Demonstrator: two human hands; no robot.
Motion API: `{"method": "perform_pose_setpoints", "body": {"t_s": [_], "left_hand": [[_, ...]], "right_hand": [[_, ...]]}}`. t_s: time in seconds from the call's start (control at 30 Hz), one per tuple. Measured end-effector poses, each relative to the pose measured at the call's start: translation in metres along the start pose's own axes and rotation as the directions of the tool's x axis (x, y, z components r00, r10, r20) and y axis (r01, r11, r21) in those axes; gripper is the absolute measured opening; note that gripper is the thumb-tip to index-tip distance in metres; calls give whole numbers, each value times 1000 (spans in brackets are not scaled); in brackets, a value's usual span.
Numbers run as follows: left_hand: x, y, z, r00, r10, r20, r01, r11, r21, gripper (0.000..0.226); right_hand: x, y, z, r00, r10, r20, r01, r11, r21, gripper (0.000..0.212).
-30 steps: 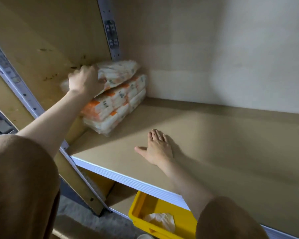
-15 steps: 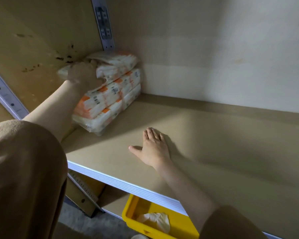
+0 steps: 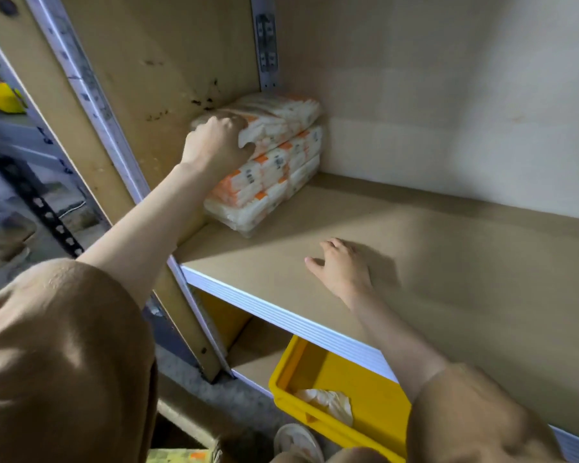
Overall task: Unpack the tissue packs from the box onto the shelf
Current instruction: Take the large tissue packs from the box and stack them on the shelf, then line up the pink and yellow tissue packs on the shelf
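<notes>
Three white-and-orange tissue packs lie stacked in the far left corner of the shelf board (image 3: 448,262). My left hand (image 3: 216,145) grips the near end of the top tissue pack (image 3: 281,116), which rests on the stack (image 3: 268,182) against the side panel. My right hand (image 3: 343,267) rests on the shelf board to the right of the stack, fingers slightly curled, holding nothing. The box is hidden from view.
A yellow bin (image 3: 358,389) with crumpled white material sits on the lower shelf under the front edge. A metal upright (image 3: 264,41) runs up the back corner. The wooden side panel (image 3: 154,61) closes the left side. A shoe (image 3: 298,442) shows at the bottom.
The top pack has settled flat on the stack with my left hand still on its near end. My right hand's fingers have curled slightly. The view has shifted right and down.
</notes>
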State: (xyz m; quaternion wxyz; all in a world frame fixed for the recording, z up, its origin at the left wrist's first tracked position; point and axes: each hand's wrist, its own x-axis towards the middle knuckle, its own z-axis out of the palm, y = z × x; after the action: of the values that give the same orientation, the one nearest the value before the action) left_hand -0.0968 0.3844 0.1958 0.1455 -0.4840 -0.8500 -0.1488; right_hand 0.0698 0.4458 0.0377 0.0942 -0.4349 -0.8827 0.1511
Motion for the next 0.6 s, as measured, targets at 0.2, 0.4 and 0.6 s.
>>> {"method": "perform_pose_setpoints", "body": {"t_s": [0.2, 0.4, 0.6], "left_hand": [[-79, -25, -4, 999, -33, 33, 34, 999, -34, 39], [-182, -57, 5, 979, -120, 167, 125, 992, -18, 34], [-294, -87, 21, 932, -241, 270, 253, 967, -10, 31]], "right_hand": [[-28, -13, 0, 1000, -24, -20, 25, 999, 24, 36], [-79, -59, 20, 979, -206, -4, 202, 959, 196, 20], [-144, -107, 50, 893, -445, 69, 430, 888, 166, 32]]}}
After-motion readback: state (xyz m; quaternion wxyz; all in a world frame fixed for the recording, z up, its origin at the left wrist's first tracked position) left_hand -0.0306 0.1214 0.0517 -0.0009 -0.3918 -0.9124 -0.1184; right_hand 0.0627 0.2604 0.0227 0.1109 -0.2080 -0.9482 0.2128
